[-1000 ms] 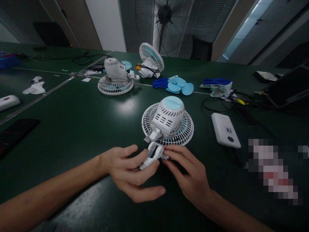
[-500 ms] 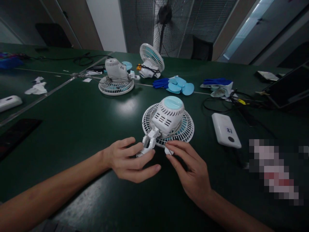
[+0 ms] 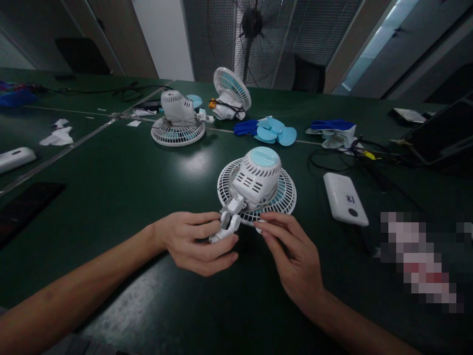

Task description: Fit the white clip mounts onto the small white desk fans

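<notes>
White bracket (image 3: 223, 233) in left grip (image 3: 186, 239), fan (image 3: 255, 181) just beyond

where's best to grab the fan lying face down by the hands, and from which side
Probably by the white motor housing, from above and the far right: it stands up from the grille as a rounded body, with room to wrap around below the light-blue cap. The near left looks less suitable, since the left hand holds the forked white bracket there.

White fan (image 3: 256, 183), pale blue cap (image 3: 264, 157); white bracket (image 3: 234, 224); dark green table (image 3: 125, 182); light blue blades (image 3: 272, 130); white case (image 3: 340, 193), black marks (image 3: 353, 212).
</notes>
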